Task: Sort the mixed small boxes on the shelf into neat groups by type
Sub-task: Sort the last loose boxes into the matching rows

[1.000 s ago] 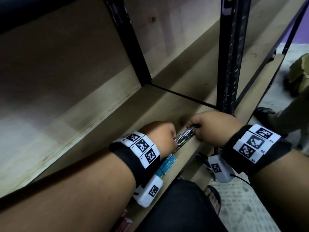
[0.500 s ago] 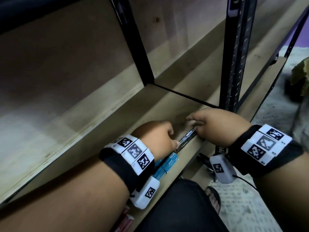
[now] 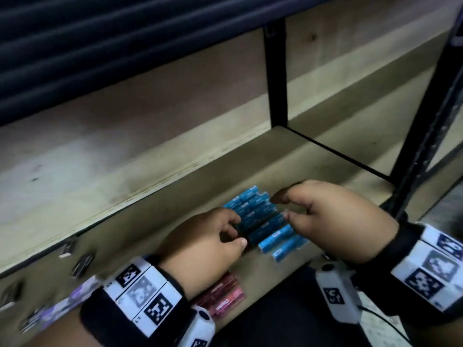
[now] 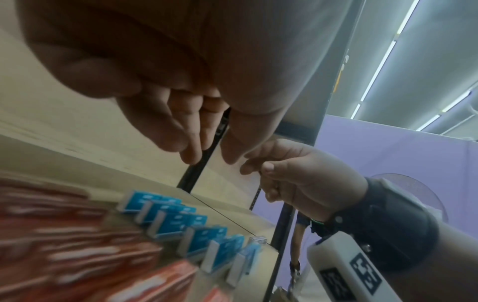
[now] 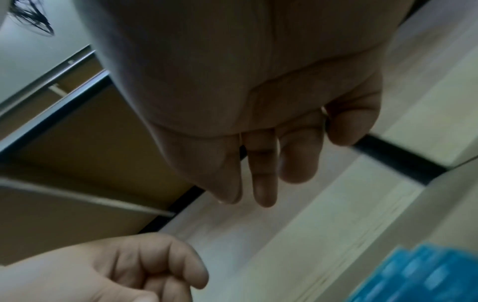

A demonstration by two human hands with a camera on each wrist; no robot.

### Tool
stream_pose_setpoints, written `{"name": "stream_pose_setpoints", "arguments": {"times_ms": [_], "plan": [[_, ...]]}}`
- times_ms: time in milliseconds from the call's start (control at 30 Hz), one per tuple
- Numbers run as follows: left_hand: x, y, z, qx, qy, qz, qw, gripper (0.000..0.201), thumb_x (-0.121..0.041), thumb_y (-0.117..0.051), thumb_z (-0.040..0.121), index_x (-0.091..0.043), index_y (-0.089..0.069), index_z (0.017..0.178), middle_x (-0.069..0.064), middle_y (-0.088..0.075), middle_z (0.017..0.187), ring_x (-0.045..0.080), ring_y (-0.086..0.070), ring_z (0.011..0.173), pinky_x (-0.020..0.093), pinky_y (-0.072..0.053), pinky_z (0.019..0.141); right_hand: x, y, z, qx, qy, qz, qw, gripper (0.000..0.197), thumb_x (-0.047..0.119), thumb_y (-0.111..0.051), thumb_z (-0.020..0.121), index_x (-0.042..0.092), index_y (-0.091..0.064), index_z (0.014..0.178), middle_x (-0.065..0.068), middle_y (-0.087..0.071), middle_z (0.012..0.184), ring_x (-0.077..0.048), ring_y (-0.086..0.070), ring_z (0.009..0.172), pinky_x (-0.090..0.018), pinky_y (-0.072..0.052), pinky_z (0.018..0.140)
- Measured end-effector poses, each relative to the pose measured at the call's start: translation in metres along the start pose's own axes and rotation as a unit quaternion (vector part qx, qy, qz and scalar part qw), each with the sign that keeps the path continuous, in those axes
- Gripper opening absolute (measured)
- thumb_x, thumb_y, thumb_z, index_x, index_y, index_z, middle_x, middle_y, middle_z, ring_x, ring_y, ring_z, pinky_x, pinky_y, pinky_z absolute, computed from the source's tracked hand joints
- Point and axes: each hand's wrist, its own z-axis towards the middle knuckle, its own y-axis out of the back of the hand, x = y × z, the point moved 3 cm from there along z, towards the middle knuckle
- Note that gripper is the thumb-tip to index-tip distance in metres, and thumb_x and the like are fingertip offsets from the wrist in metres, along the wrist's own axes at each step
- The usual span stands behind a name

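Observation:
A cluster of several blue small boxes [image 3: 260, 219] stands on the wooden shelf board [image 3: 175, 191], with its front ones fanned out. My left hand [image 3: 238, 232] hovers at the cluster's left edge with loosely curled fingers and holds nothing. At the cluster's right side is my right hand [image 3: 280, 207], thumb and fingers apart, also empty. In the left wrist view, my left hand [image 4: 207, 151] is above the row of blue boxes [image 4: 181, 222], and my right hand [image 4: 258, 169] is beyond it. The right wrist view shows bare right fingers [image 5: 261, 183] and blurred blue boxes [image 5: 426, 273].
Red boxes [image 3: 223, 294] lie near the front edge under my left wrist. Purple boxes [image 3: 75, 296] and small dark boxes [image 3: 80, 264] sit further left. A black upright post [image 3: 426, 136] stands at the right, another post [image 3: 275, 78] at the back.
Both hands have let go of the slim dark box they held at the shelf's front edge. They have moved left to the blue boxes, and the head view has followed.

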Motion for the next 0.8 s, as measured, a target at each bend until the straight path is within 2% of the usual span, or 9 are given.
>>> {"name": "stream_pose_setpoints", "arguments": {"times_ms": [67,133,233,333,400,500,567,700,800], "plan": [[0.018,0.008,-0.016,-0.01,0.026,-0.013,1.0,0.035,-0.062,-0.057,0.061,-0.069,-0.047,0.094,-0.034,-0.061,0.091,-0.004,-0.057,0.073,0.03,-0.052,0.076,0.024,-0.01,0.004,0.019,0.026,-0.001,0.999,0.036,0.04,-0.065,0.084,0.046,-0.06,0.119,0.024,-0.056,0.09,0.0,-0.054,0.101,-0.004,-0.036,0.074],[0.036,0.019,-0.033,-0.022,0.042,-0.003,0.999,0.038,-0.06,-0.059,0.064,-0.064,-0.05,0.1,-0.037,-0.061,0.093,-0.006,-0.057,0.074,0.025,-0.05,0.074,0.047,-0.021,0.01,0.047,0.061,0.005,0.997,0.037,0.036,-0.066,0.083,0.045,-0.06,0.118,0.023,-0.065,0.099,0.0,-0.051,0.108,0.004,-0.031,0.074],[0.061,0.035,-0.06,-0.04,0.063,0.005,0.997,0.041,-0.057,-0.062,0.069,-0.053,-0.054,0.109,-0.039,-0.059,0.096,-0.013,-0.057,0.079,0.011,-0.042,0.066,0.081,-0.036,0.013,0.082,0.109,0.007,0.991,0.046,0.035,-0.064,0.081,0.047,-0.055,0.124,0.02,-0.065,0.121,0.001,-0.053,0.115,-0.008,-0.041,0.087],[0.091,0.049,-0.087,-0.066,0.099,-0.008,0.993,0.035,-0.05,-0.068,0.075,-0.051,-0.058,0.109,-0.037,-0.062,0.094,-0.013,-0.058,0.083,0.013,-0.045,0.073,0.114,-0.051,0.013,0.098,0.139,0.006,0.985,0.054,0.04,-0.058,0.075,0.052,-0.041,0.125,0.02,-0.06,0.118,-0.001,-0.052,0.109,-0.013,-0.042,0.079],[0.11,0.056,-0.104,-0.087,0.118,-0.007,0.989,0.032,-0.047,-0.069,0.077,-0.053,-0.057,0.106,-0.04,-0.06,0.096,-0.015,-0.057,0.083,0.009,-0.041,0.069,0.131,-0.063,0.013,0.119,0.154,-0.011,0.981,0.053,0.043,-0.057,0.076,0.055,-0.044,0.126,0.024,-0.057,0.121,0.001,-0.052,0.109,-0.007,-0.039,0.079],[0.139,0.067,-0.13,-0.111,0.153,-0.029,0.982,0.029,-0.044,-0.069,0.079,-0.051,-0.058,0.104,-0.043,-0.059,0.097,-0.013,-0.058,0.083,0.014,-0.045,0.073,0.159,-0.08,0.014,0.144,0.177,-0.038,0.973,0.053,0.045,-0.058,0.08,0.055,-0.046,0.13,0.023,-0.062,0.122,0.002,-0.056,0.109,-0.019,-0.046,0.091],[0.155,0.074,-0.146,-0.124,0.167,-0.051,0.977,0.026,-0.039,-0.071,0.08,-0.051,-0.058,0.099,-0.041,-0.061,0.094,-0.011,-0.06,0.083,0.018,-0.049,0.077,0.179,-0.089,0.016,0.155,0.196,-0.032,0.968,0.052,0.045,-0.057,0.08,0.055,-0.045,0.13,0.021,-0.062,0.12,0.001,-0.057,0.107,-0.025,-0.048,0.091],[0.183,0.089,-0.175,-0.171,0.178,-0.077,0.966,0.025,-0.023,-0.073,0.08,-0.043,-0.063,0.091,-0.038,-0.062,0.09,-0.016,-0.06,0.077,0.005,-0.04,0.066,0.213,-0.11,0.028,0.184,0.229,-0.052,0.954,0.043,0.046,-0.059,0.087,0.051,-0.052,0.129,0.023,-0.058,0.124,0.002,-0.055,0.108,-0.024,-0.045,0.093],[0.203,0.097,-0.196,-0.2,0.196,-0.092,0.956,0.024,-0.022,-0.073,0.08,-0.041,-0.066,0.092,-0.036,-0.064,0.088,-0.014,-0.06,0.075,0.011,-0.043,0.068,0.239,-0.124,0.038,0.205,0.257,-0.08,0.941,0.042,0.046,-0.059,0.089,0.048,-0.052,0.13,0.02,-0.058,0.123,0.0,-0.055,0.107,-0.024,-0.045,0.09]]}}
